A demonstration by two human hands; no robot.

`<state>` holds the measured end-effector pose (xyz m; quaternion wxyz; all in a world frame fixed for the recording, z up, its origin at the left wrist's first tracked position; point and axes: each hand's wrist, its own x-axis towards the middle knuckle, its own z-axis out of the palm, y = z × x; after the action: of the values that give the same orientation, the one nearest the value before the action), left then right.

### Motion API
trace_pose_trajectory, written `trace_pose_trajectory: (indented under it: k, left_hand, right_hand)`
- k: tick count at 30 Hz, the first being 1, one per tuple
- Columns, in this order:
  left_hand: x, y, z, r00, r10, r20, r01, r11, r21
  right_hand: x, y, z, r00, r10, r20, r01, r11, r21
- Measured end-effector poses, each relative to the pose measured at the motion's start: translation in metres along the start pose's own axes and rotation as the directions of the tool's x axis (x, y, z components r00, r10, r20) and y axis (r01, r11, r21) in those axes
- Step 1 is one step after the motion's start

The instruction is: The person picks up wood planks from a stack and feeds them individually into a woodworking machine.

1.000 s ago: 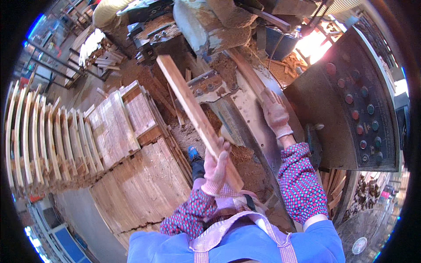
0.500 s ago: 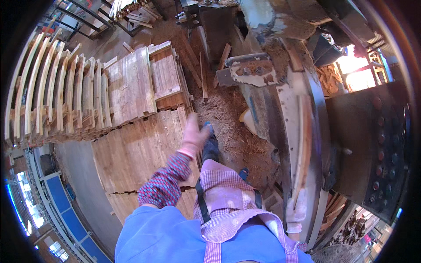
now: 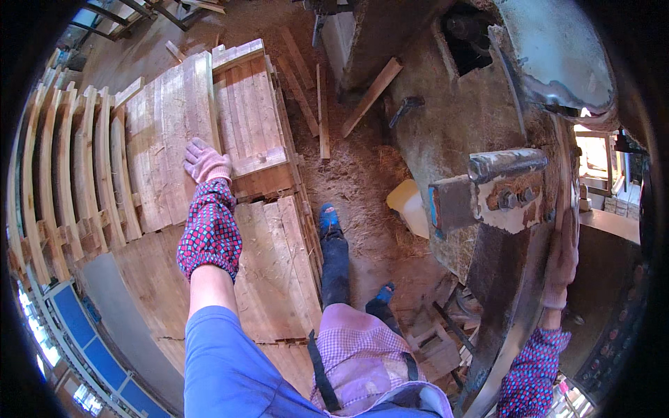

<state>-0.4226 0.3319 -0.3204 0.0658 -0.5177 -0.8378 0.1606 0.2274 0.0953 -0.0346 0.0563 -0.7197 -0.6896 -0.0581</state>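
Observation:
My left hand [image 3: 207, 161], in a pale pink knitted glove, lies on the stacked wooden boards [image 3: 164, 115] at the left. Its fingers are apart and stretched over the wood beside a raised slat [image 3: 208, 97]; nothing shows in its grip. At the right, my right hand [image 3: 556, 282], also gloved, reaches forward along the far side of the machine's metal table [image 3: 512, 334]. Its fingers are smeared and partly lost in the edge of the view, so what they touch cannot be made out. Patterned sleeve covers are on both forearms.
Curved wooden strips [image 3: 77, 167] stand in rows at the far left. A dusty machine with a metal bracket [image 3: 505, 188] fills the right side. Loose wood pieces [image 3: 373, 97] and sawdust [image 3: 355, 188] lie on the floor, near a yellowish-white container [image 3: 410, 205].
My left hand has moved left and forward onto the boards. My right hand has moved forward along the machine. The view has shifted, and the wooden strip under the right hand no longer shows clearly.

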Motion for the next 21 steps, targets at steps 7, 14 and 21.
trace_pose_trajectory:
  k: [7,14,21]
  left_hand:
    - [-0.038,-0.026,-0.054,0.908,0.163,0.386,0.177,0.686,-0.706]
    - [-0.325,-0.04,-0.211,0.841,0.465,0.277,0.513,-0.519,-0.684]
    - [-0.534,-0.007,-0.327,0.772,0.63,0.08,0.572,-0.634,-0.52]
  right_hand:
    - [0.01,-0.081,-0.02,0.987,0.069,-0.145,-0.018,0.943,0.331]
    - [-0.118,-0.239,-0.023,0.831,-0.253,0.496,-0.5,0.051,0.864]
    - [-0.226,-0.171,-0.135,0.806,-0.07,0.588,-0.494,0.468,0.733]
